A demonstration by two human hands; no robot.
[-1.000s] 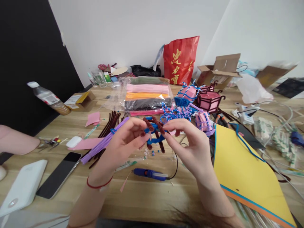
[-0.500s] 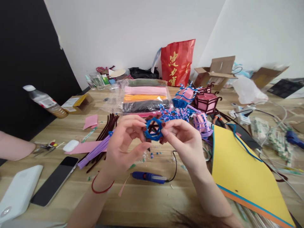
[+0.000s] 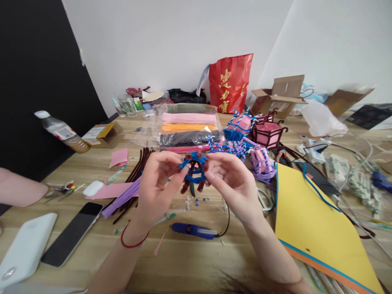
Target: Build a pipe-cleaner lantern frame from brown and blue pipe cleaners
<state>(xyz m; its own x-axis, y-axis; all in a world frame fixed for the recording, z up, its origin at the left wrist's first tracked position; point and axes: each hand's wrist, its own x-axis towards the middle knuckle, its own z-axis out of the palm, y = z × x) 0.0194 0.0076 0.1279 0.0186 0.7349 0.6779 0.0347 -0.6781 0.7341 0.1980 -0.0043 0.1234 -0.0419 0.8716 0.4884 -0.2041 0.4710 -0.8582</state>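
Between my two hands is a small pipe-cleaner lantern frame (image 3: 195,178), with blue rings and dark brown struts and curled ends. My left hand (image 3: 161,185) pinches its left side between thumb and fingers. On the right side, my right hand (image 3: 231,183) grips it the same way. The frame is tilted and held above the table, its brown curls showing at the top and bottom. Below it lies a blue glue gun (image 3: 194,231) with a black cord. Small blue beads (image 3: 197,201) are scattered just behind the glue gun.
Brown and purple pipe cleaners (image 3: 122,198) lie to the left, near a phone (image 3: 73,232). Bagged pipe cleaners (image 3: 190,128) sit behind my hands. Finished pink lanterns (image 3: 268,132) stand right of them. Yellow sheets (image 3: 315,216) cover the right side. Another person's arm (image 3: 21,188) rests at left.
The lantern frame has been turned in my fingers: its blue ring faced me before, and now it tips so the brown curled ends show above and below. Both hands keep their hold.
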